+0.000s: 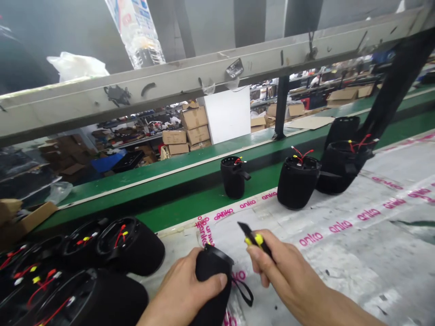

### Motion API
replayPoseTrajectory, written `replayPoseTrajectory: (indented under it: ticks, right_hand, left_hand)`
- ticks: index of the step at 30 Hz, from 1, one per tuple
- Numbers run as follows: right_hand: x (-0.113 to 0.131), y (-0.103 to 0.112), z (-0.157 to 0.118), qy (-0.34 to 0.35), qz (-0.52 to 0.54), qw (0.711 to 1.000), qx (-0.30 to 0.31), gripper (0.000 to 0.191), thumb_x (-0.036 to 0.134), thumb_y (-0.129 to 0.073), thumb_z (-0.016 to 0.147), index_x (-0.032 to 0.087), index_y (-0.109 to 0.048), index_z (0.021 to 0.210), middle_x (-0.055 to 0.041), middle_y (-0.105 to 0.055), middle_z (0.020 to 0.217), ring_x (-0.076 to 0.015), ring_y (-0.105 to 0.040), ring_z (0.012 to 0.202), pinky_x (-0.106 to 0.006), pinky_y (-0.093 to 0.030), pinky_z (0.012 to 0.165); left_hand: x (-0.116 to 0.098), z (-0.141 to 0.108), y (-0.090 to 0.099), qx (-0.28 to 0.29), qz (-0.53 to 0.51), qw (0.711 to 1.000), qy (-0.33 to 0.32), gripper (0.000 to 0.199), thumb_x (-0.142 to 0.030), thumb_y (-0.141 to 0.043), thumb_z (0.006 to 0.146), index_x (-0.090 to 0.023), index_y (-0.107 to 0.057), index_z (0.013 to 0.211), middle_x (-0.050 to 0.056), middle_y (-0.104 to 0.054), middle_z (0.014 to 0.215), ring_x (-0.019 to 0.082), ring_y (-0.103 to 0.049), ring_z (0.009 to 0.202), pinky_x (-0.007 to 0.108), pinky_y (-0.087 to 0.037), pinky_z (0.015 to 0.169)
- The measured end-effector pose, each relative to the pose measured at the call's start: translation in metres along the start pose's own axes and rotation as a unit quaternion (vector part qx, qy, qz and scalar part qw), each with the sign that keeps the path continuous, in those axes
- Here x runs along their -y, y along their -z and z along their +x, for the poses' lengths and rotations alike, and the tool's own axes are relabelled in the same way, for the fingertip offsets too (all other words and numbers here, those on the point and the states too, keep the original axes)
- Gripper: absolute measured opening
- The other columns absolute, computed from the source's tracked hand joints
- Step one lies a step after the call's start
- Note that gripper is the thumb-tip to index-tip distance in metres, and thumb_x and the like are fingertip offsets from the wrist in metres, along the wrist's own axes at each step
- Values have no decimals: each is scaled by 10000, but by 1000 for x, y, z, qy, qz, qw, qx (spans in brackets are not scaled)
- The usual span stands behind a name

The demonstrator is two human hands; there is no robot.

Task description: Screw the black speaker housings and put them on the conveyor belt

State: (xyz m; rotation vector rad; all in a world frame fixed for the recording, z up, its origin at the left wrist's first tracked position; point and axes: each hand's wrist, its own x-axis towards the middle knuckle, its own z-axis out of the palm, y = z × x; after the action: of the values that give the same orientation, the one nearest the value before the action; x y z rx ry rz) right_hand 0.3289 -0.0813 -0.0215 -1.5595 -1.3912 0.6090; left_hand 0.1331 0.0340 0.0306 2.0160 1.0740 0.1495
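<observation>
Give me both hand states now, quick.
Left hand: closed on the black speaker shell.
Right hand: closed on a black-and-yellow tool.

A: Layout? Left hand (185,290) grips housing (210,290) near edge, right hand (282,271) with cutter (253,237) just right.
B: Piled housings (102,267) far left. Conveyor (204,199) behind, three housings (299,181) upright along it.
</observation>
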Motion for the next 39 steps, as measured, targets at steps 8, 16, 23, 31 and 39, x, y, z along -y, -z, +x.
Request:
replayPoseTrajectory:
  ticks: [8,16,23,31,39]
  right_hand:
    - [3,6,-1,58,-285,950,111,81,305,-455,1030,271,-509,980,19,-656,818,-245,-655,708,-327,-344,576]
    - [-1,-11,-13,153,-413,894,85,152,194,-576,944,245,-433,932,38,-635,706,-222,-646,525,-328,-256,473]
    - [-12,-22,-18,153,-426,888,76,149,242,-514,976,255,-372,933,46,-618,652,-227,-632,469,-337,-178,440]
    - [-11,-25,-26,178,-462,868,42,82,186,-442,970,242,-388,995,52,-588,642,-226,-592,465,-361,-278,459]
    - [43,10,-17,245,-508,824,56,159,101,-354,983,168,-498,994,-9,-660,721,-189,-611,535,-340,-366,501]
  left_hand:
    - [-28,0,-6,5,233,972,-24,367,-399,-675,702,-218,-638,1020,86,-733,937,337,-687,906,363,-464,769]
    - [-27,-2,-27,-22,333,941,51,490,-391,-534,775,-147,-550,1199,133,-717,1022,378,-701,962,481,-523,820]
    - [-38,-6,-29,-26,355,931,79,459,-398,-525,798,-150,-546,1184,138,-716,1023,387,-707,934,494,-533,812]
    - [-36,-11,-25,-28,319,946,56,733,-402,-573,782,-113,-400,1434,153,-705,1113,368,-694,982,457,-525,840]
    - [-10,-14,-9,33,212,976,31,909,-344,-602,750,-187,-207,1554,71,-432,1529,261,-514,1319,353,-411,1097]
